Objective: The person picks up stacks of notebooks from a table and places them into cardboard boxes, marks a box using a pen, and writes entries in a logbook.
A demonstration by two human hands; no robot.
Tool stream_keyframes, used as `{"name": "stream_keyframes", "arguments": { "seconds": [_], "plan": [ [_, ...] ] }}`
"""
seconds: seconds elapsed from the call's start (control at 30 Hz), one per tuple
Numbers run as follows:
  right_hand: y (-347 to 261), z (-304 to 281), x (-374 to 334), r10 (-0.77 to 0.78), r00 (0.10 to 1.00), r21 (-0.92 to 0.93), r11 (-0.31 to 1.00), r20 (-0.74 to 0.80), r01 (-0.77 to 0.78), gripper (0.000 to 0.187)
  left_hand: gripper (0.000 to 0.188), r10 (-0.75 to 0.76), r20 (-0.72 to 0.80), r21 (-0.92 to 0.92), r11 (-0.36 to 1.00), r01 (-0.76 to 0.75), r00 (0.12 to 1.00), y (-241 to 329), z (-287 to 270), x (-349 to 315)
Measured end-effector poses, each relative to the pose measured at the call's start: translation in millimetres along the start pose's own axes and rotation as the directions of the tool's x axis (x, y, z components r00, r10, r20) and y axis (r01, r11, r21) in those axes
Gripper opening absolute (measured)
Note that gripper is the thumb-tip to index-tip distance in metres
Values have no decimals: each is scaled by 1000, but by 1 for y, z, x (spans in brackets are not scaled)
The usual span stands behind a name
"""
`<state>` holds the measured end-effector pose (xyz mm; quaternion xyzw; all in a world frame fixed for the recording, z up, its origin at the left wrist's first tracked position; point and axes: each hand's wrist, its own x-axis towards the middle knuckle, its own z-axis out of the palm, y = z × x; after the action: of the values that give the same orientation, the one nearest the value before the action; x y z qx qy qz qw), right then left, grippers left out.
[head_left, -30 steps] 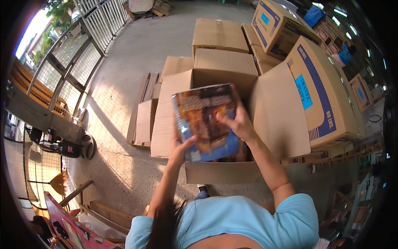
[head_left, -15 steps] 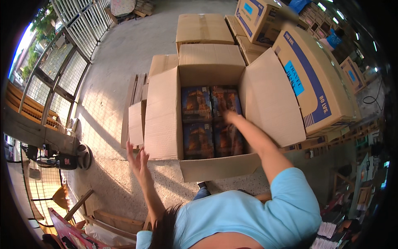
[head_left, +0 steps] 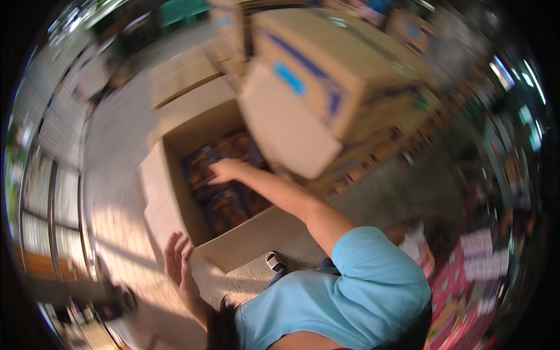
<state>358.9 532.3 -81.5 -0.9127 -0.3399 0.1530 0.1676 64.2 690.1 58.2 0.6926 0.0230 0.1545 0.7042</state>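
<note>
Inside the open carton (head_left: 252, 242), dark-covered books (head_left: 224, 213), probably stiff and best taken by opposite edges, are being partly covered by the right hand (head_left: 227, 170), grip unclear, while the near-left corner is being flanked by the left hand (head_left: 179, 262), empty, fingers apart.

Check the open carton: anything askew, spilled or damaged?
Nothing stands out. The dark-covered books lie inside the open cardboard carton, its flaps spread, with the right hand reaching in among them. Nothing looks spilled or torn, though motion blur would hide small scuffs.
</note>
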Motion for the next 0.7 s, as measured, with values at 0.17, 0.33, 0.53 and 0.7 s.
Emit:
{"name": "stream_keyframes", "arguments": {
  "seconds": [0.17,0.33,0.53,0.7],
  "plan": [
    [-43,-127,-279,-340,906,602,678,-253,422,59,80,71,797,-242,948,209,599,1,112,11],
    [32,-95,-626,261,797,740,598,-545,310,62,78,156,988,-152,937,315,13,17,316,-32],
    [44,18,-967,792,-523,917,396,-315,46,50,72,151,792,77,937,342,-591,21,554,-151],
    [69,25,-1203,146,-984,848,530,-104,-11,61,68,99,537,155,965,213,-838,46,719,-287]
  ]
}}
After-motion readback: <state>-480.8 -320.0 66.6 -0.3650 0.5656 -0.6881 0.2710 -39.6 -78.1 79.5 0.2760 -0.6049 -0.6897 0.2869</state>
